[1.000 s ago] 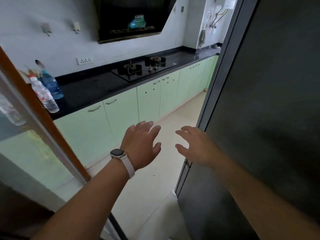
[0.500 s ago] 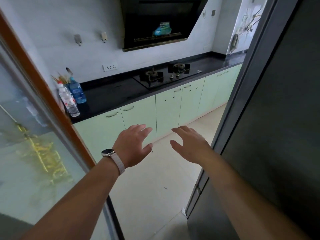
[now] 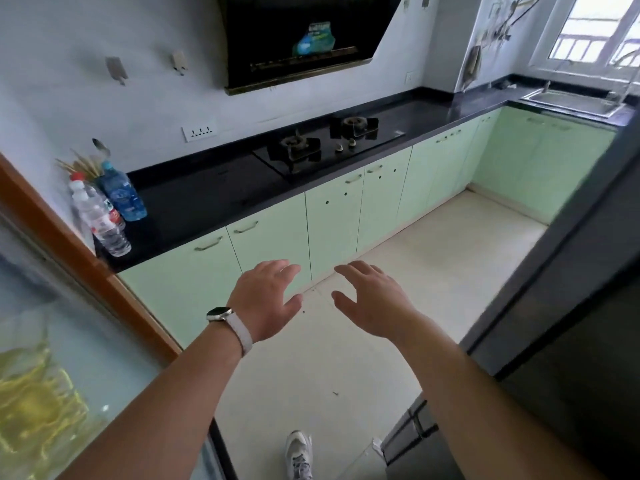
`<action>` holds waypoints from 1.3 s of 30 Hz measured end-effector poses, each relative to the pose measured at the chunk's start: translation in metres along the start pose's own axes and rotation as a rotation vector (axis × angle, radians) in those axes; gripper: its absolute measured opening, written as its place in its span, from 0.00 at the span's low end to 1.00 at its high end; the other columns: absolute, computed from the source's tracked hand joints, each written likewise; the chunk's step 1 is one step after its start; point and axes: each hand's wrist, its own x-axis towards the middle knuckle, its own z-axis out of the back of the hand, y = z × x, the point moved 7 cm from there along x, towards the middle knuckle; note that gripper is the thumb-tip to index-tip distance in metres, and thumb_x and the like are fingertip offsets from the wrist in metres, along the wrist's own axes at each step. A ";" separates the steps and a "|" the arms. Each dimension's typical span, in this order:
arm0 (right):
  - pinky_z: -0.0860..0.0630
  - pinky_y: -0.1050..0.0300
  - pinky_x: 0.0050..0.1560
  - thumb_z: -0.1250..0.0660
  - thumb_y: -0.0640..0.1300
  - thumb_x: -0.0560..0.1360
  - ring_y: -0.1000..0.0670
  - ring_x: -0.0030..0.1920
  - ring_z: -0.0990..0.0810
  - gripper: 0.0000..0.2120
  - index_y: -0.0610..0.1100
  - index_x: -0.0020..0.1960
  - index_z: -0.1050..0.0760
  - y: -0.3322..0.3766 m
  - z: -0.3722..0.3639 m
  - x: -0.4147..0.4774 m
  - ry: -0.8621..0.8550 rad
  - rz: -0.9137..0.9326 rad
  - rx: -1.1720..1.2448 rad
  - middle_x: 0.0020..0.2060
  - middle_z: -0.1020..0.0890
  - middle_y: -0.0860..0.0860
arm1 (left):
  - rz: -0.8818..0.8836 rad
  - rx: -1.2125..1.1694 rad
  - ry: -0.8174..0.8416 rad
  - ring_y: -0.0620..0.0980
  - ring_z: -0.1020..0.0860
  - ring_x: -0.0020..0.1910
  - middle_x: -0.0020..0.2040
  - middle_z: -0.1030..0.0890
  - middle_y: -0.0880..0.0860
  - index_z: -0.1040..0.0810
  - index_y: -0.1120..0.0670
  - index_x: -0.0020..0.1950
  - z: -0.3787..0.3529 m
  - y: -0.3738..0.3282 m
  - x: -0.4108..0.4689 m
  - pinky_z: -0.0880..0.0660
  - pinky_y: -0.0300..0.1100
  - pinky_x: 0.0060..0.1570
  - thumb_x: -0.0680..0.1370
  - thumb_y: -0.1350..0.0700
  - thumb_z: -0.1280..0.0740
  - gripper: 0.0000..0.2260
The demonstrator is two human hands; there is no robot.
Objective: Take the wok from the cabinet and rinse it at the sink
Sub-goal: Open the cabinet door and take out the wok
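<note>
A: What is sitting on the left?

B: Two water bottles (image 3: 104,216) are standing on the black counter (image 3: 207,199). Under it, green cabinet doors (image 3: 273,244) are all staying shut.

A: Where is the wok hiding?

B: Nobody can see it. It is probably waiting behind one of those doors, but which one is a guess.

A: What are the hands doing?

B: The left hand (image 3: 266,299), the one with the watch (image 3: 219,314), is reaching out with fingers spread wide and holding nothing. The right hand (image 3: 370,299) is doing the same just beside it.

A: How is the wok going to feel?

B: Likely heavy and hard, and slippery once it is getting wet. Grabbing the handle, with the other hand under the rim, is looking smartest.

A: And the sink (image 3: 571,102)?

B: It is sitting far off on the right, by the window (image 3: 595,32).
</note>
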 end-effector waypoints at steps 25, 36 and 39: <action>0.32 0.49 0.68 0.42 0.59 0.80 0.47 0.70 0.30 0.26 0.51 0.75 0.35 0.032 -0.098 0.318 0.258 0.208 -0.155 0.70 0.27 0.53 | 0.177 0.002 0.139 0.51 0.37 0.78 0.79 0.33 0.51 0.33 0.50 0.78 -0.059 0.267 0.182 0.35 0.50 0.73 0.82 0.45 0.40 0.25; 0.32 0.48 0.68 0.41 0.57 0.80 0.47 0.70 0.30 0.25 0.50 0.74 0.34 0.008 -0.210 0.428 0.317 0.392 -0.160 0.71 0.28 0.52 | 0.216 0.117 0.042 0.54 0.38 0.78 0.80 0.35 0.53 0.33 0.51 0.78 -0.124 0.339 0.268 0.38 0.51 0.75 0.82 0.46 0.39 0.25; 0.32 0.49 0.69 0.41 0.58 0.80 0.47 0.71 0.31 0.26 0.51 0.75 0.35 -0.008 -0.248 0.454 0.293 0.428 -0.182 0.72 0.29 0.52 | 0.208 0.152 -0.002 0.57 0.36 0.78 0.79 0.32 0.56 0.29 0.53 0.76 -0.155 0.352 0.288 0.37 0.54 0.73 0.81 0.48 0.36 0.24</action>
